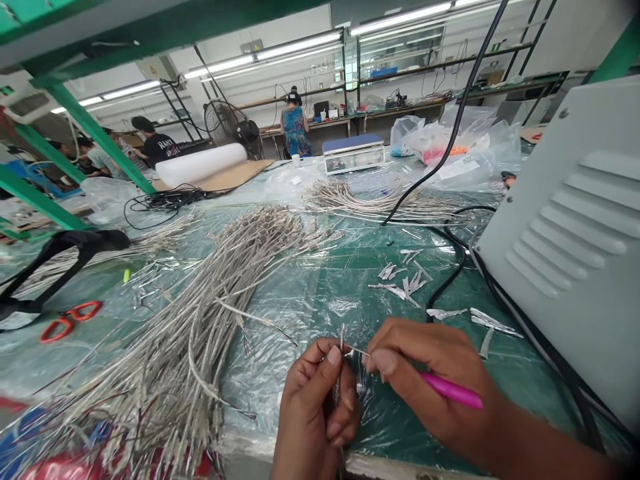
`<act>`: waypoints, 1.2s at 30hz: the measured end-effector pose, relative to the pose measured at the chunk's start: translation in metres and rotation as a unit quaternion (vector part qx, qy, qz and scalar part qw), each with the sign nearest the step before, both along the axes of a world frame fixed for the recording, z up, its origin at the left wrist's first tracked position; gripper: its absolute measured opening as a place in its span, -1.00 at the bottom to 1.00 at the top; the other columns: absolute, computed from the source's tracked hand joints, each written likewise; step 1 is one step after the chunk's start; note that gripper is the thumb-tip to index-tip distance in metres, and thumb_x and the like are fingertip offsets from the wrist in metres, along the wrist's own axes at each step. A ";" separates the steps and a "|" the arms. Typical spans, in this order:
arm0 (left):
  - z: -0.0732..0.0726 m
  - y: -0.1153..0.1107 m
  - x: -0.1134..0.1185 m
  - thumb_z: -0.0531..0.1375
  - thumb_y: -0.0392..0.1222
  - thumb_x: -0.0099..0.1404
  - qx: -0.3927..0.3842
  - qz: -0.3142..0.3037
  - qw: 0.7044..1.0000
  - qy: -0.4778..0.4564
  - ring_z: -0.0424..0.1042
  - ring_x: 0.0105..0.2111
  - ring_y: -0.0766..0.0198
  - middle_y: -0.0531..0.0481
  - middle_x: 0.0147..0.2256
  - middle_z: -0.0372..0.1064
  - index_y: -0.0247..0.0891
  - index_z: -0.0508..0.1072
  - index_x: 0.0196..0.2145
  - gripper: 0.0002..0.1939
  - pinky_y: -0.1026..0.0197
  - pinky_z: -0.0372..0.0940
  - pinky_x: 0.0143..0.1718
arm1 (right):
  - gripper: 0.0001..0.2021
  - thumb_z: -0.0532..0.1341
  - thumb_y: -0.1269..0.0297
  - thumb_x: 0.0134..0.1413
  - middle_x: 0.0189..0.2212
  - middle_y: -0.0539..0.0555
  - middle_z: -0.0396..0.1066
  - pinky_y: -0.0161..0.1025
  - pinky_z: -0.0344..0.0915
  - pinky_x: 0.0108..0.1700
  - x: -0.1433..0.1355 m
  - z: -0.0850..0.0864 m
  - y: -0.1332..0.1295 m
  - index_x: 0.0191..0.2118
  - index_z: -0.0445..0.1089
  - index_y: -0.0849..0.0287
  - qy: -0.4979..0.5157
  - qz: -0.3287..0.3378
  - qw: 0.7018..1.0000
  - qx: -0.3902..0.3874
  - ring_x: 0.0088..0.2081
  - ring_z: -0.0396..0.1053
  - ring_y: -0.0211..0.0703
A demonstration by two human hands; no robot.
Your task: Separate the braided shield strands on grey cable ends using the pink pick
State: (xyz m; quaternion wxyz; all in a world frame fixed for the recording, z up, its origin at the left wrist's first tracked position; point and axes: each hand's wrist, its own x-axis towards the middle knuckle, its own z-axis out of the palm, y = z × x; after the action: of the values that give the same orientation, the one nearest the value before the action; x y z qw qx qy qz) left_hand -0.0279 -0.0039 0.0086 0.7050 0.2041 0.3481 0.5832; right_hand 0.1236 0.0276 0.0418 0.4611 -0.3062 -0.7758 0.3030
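Observation:
Near the table's front edge, my left hand (315, 400) pinches a thin cable (343, 337), its silvery end sticking up between thumb and forefinger. My right hand (435, 373), just beside it, is closed round a slim pointed tool with a pink handle (453, 391). The tool's thin metal tip reaches left to the cable end; whether it touches is too small to tell. Left of my hands lies a large bundle of grey cables (235, 260), some with stripped wire ends. Scraps of silvery foil (405, 287) are strewn beyond my right hand.
A grey metal housing with vents (575, 213) stands at right, with black cords (455, 260) before it. Orange-handled scissors (70, 321) lie at left. Further back are another cable bundle (350, 197), a scale (353, 155) and plastic bags (460, 140). Several people are in the background.

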 end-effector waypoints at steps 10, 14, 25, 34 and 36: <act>0.001 0.001 0.000 0.15 -0.23 0.35 0.014 -0.009 1.000 -0.009 -0.25 -0.79 0.58 0.15 -0.69 0.24 -0.26 0.46 -0.40 -0.84 0.52 -0.14 -0.82 | -0.70 0.05 0.35 0.29 -0.56 0.03 0.35 -0.32 0.17 -0.46 0.000 -0.001 0.001 -0.50 0.30 0.23 -0.008 -0.001 1.000 -0.011 -0.52 0.28 -0.32; -0.001 0.001 0.000 0.13 -0.24 0.36 0.014 -0.010 1.000 -0.008 -0.25 -0.79 0.58 0.15 -0.69 0.24 -0.26 0.43 -0.41 -0.82 0.52 -0.14 -0.81 | -0.69 0.04 0.37 0.29 -0.57 0.02 0.32 -0.31 0.15 -0.46 -0.001 0.000 0.001 -0.50 0.29 0.23 -0.013 -0.002 1.000 -0.008 -0.53 0.26 -0.33; -0.002 -0.001 -0.002 0.14 -0.22 0.35 0.011 -0.012 1.000 0.000 -0.25 -0.79 0.57 0.15 -0.69 0.25 -0.26 0.42 -0.41 -0.83 0.51 -0.13 -0.81 | -0.71 0.08 0.36 0.29 -0.55 -0.01 0.34 -0.35 0.19 -0.43 -0.001 -0.005 0.001 -0.49 0.29 0.22 0.003 -0.011 1.000 -0.017 -0.51 0.27 -0.36; 0.000 0.002 -0.001 0.19 -0.18 0.33 -0.006 -0.019 1.000 0.014 -0.26 -0.78 0.58 0.16 -0.69 0.24 -0.27 0.39 -0.41 -0.83 0.52 -0.14 -0.81 | -0.75 0.08 0.37 0.31 -0.51 0.00 0.37 -0.33 0.21 -0.41 -0.006 -0.005 -0.001 -0.40 0.38 0.21 -0.004 -0.061 0.998 -0.009 -0.48 0.31 -0.33; 0.000 0.002 -0.001 0.20 -0.18 0.32 -0.009 -0.014 1.000 0.015 -0.26 -0.78 0.58 0.16 -0.69 0.23 -0.28 0.39 -0.43 -0.82 0.52 -0.15 -0.81 | -0.77 0.07 0.38 0.32 -0.49 0.01 0.37 -0.32 0.22 -0.39 -0.007 -0.007 -0.003 -0.37 0.38 0.21 -0.006 -0.067 0.998 0.009 -0.45 0.32 -0.31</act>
State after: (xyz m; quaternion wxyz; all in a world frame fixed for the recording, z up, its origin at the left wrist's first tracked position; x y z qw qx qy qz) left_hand -0.0287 -0.0021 0.0085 0.7097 0.2109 0.3607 0.5672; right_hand 0.1165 0.0249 0.0352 0.4787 -0.3549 -0.7590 0.2623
